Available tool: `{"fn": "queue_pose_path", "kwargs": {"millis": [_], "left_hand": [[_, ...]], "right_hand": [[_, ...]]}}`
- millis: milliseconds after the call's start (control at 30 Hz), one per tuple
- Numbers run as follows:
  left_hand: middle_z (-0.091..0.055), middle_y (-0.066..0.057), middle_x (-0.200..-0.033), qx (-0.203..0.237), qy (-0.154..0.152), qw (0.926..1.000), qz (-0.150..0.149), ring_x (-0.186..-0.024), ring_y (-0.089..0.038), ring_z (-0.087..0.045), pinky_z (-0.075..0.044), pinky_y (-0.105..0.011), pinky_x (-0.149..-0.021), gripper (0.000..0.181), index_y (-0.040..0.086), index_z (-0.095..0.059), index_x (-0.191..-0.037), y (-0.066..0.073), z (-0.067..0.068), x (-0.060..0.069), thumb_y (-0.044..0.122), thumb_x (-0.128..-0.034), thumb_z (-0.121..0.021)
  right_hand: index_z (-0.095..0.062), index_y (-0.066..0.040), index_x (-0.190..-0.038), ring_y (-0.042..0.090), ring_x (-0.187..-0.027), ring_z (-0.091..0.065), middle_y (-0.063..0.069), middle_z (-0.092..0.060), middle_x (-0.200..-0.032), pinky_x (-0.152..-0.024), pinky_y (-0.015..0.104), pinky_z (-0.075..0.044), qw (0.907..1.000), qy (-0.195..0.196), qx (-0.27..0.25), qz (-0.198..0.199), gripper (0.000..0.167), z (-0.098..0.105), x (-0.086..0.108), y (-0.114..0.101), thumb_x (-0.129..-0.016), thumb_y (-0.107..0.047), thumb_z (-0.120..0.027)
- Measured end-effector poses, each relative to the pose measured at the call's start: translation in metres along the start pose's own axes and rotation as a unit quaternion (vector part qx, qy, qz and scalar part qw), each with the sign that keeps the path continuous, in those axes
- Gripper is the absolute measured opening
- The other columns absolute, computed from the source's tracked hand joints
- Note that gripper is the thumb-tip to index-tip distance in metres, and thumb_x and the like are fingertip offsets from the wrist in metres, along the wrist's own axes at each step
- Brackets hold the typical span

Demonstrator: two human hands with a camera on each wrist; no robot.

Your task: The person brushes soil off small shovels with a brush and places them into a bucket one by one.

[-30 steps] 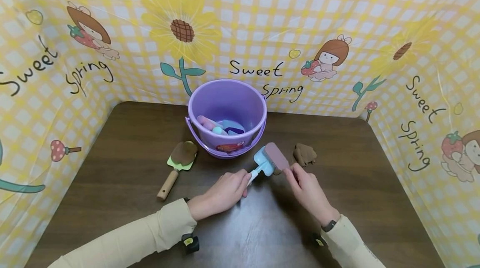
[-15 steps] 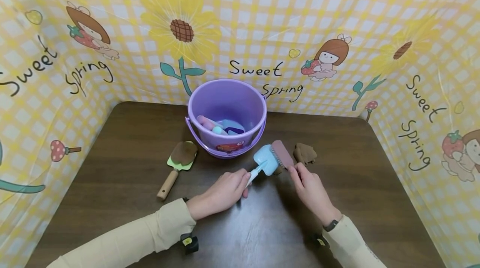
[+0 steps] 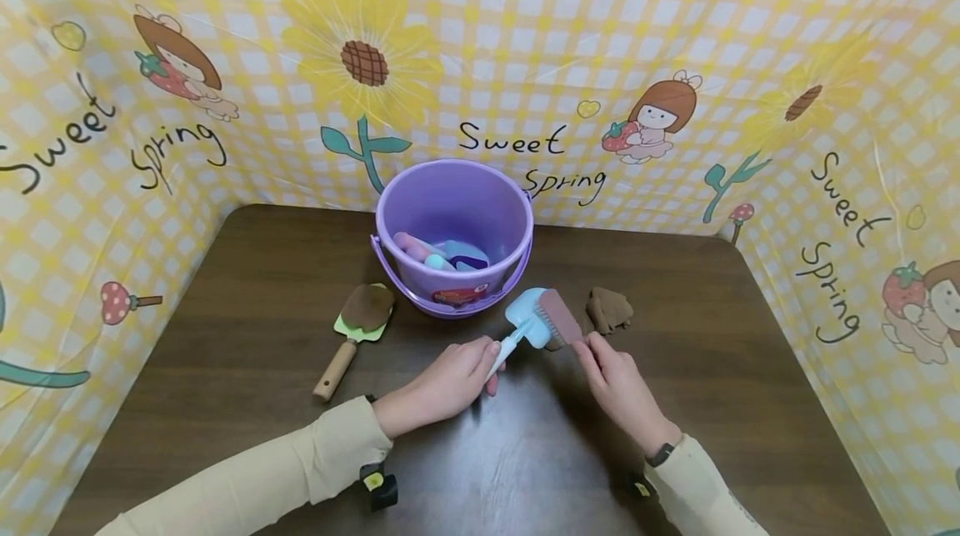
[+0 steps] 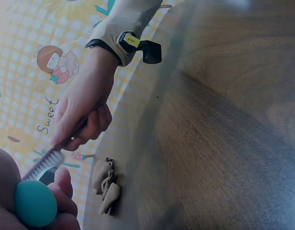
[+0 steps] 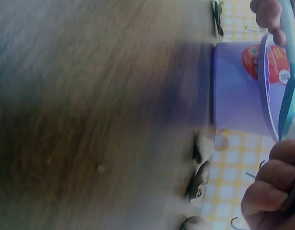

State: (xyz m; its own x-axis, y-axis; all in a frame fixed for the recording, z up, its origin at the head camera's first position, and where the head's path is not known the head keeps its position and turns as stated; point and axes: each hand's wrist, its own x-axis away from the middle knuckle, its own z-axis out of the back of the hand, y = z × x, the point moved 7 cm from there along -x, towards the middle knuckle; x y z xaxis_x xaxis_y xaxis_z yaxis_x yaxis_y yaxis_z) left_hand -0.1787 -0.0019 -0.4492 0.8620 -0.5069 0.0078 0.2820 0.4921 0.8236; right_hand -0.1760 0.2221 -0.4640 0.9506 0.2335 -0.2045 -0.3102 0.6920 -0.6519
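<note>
In the head view my left hand point(image 3: 450, 378) grips the pale handle of a light blue toy shovel point(image 3: 523, 308), its blade raised above the table. My right hand point(image 3: 624, 393) holds a mauve brush point(image 3: 559, 316) by its handle. The brush bristles lie against the right side of the shovel blade. The left wrist view shows the round teal end of the shovel handle point(image 4: 35, 203) poking out of my left fist, with the brush bristles point(image 4: 44, 165) beyond it. In the right wrist view, part of the shovel point(image 5: 290, 108) appears above my curled right fingers point(image 5: 269, 191).
Behind the hands stands a purple bucket point(image 3: 457, 202) with several toys inside. Left of it lies a green trowel point(image 3: 339, 369) with a wooden handle and a brown lump point(image 3: 367, 307) on its blade. More brown clay-like lumps point(image 3: 609, 309) lie on the dark table point(image 3: 712, 336).
The brush slid right toward the blade's edge, then came slightly back left over the blade. The shovel shifted only a little. Bucket, trowel and brown lumps stayed put.
</note>
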Motion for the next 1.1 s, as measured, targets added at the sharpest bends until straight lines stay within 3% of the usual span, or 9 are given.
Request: {"fn": "queue_pose_path", "kwargs": {"millis": [133,200,467,700,867,1100], "left_hand": [[-0.061,0.008,-0.070,-0.002,-0.003,1.0000,-0.003,-0.061,-0.008,-0.050,-0.044,-0.028,-0.065,0.035,0.004,-0.062,-0.099,0.001,-0.001,0.002,0.023,-0.1147,-0.037],[-0.060,0.008,-0.070,-0.009,-0.002,0.9999,-0.007,-0.061,-0.008,-0.049,-0.044,-0.028,-0.064,0.034,0.004,-0.061,-0.099,0.002,-0.001,0.003,0.023,-0.1145,-0.038],[-0.055,0.008,-0.070,-0.035,0.005,0.9994,-0.002,-0.056,-0.006,-0.046,-0.040,-0.025,-0.056,0.028,0.007,-0.062,-0.096,0.000,-0.001,0.003,0.024,-0.1123,-0.046],[-0.050,0.008,-0.067,-0.062,0.024,0.9978,-0.006,-0.054,-0.006,-0.044,-0.039,-0.026,-0.053,0.025,0.014,-0.060,-0.090,0.001,0.003,0.006,0.025,-0.1102,-0.052],[-0.049,0.009,-0.068,-0.107,0.057,0.9918,-0.043,-0.057,-0.007,-0.046,-0.040,-0.026,-0.054,0.017,0.014,-0.062,-0.095,0.010,0.012,0.011,0.025,-0.1071,-0.058],[-0.055,0.007,-0.076,-0.112,0.098,0.9824,-0.113,-0.063,-0.007,-0.051,-0.045,-0.024,-0.058,0.010,0.011,-0.065,-0.101,0.039,0.039,0.020,0.021,-0.1038,-0.064]], "right_hand": [[-0.057,-0.011,-0.092,0.008,-0.053,-0.039,-0.005,-0.039,-0.065,-0.050,0.027,-0.036,0.9978,0.033,0.023,-0.054,0.022,0.007,-0.002,0.011,-0.109,-0.025,-0.057],[-0.057,-0.012,-0.092,0.009,-0.054,-0.040,-0.005,-0.040,-0.066,-0.051,0.027,-0.036,0.9968,0.046,0.027,-0.060,0.023,0.011,-0.003,0.010,-0.109,-0.027,-0.057],[-0.059,-0.013,-0.095,0.005,-0.053,-0.037,-0.009,-0.039,-0.065,-0.049,0.025,-0.035,0.9999,0.011,0.013,0.003,0.011,0.009,-0.006,-0.010,-0.103,-0.017,-0.067],[-0.062,-0.009,-0.093,0.010,-0.053,-0.040,-0.003,-0.042,-0.065,-0.049,0.026,-0.034,0.9958,0.052,0.038,-0.065,0.016,0.021,-0.006,0.001,-0.104,-0.020,-0.066],[-0.061,-0.007,-0.091,0.010,-0.053,-0.038,-0.002,-0.042,-0.065,-0.050,0.027,-0.032,0.9916,0.093,0.052,-0.073,0.021,0.033,-0.005,0.003,-0.105,-0.022,-0.064],[-0.061,-0.009,-0.088,0.007,-0.052,-0.035,-0.005,-0.039,-0.063,-0.049,0.027,-0.031,0.9895,0.110,0.055,-0.076,0.024,0.039,-0.003,0.008,-0.105,-0.025,-0.064]]}}
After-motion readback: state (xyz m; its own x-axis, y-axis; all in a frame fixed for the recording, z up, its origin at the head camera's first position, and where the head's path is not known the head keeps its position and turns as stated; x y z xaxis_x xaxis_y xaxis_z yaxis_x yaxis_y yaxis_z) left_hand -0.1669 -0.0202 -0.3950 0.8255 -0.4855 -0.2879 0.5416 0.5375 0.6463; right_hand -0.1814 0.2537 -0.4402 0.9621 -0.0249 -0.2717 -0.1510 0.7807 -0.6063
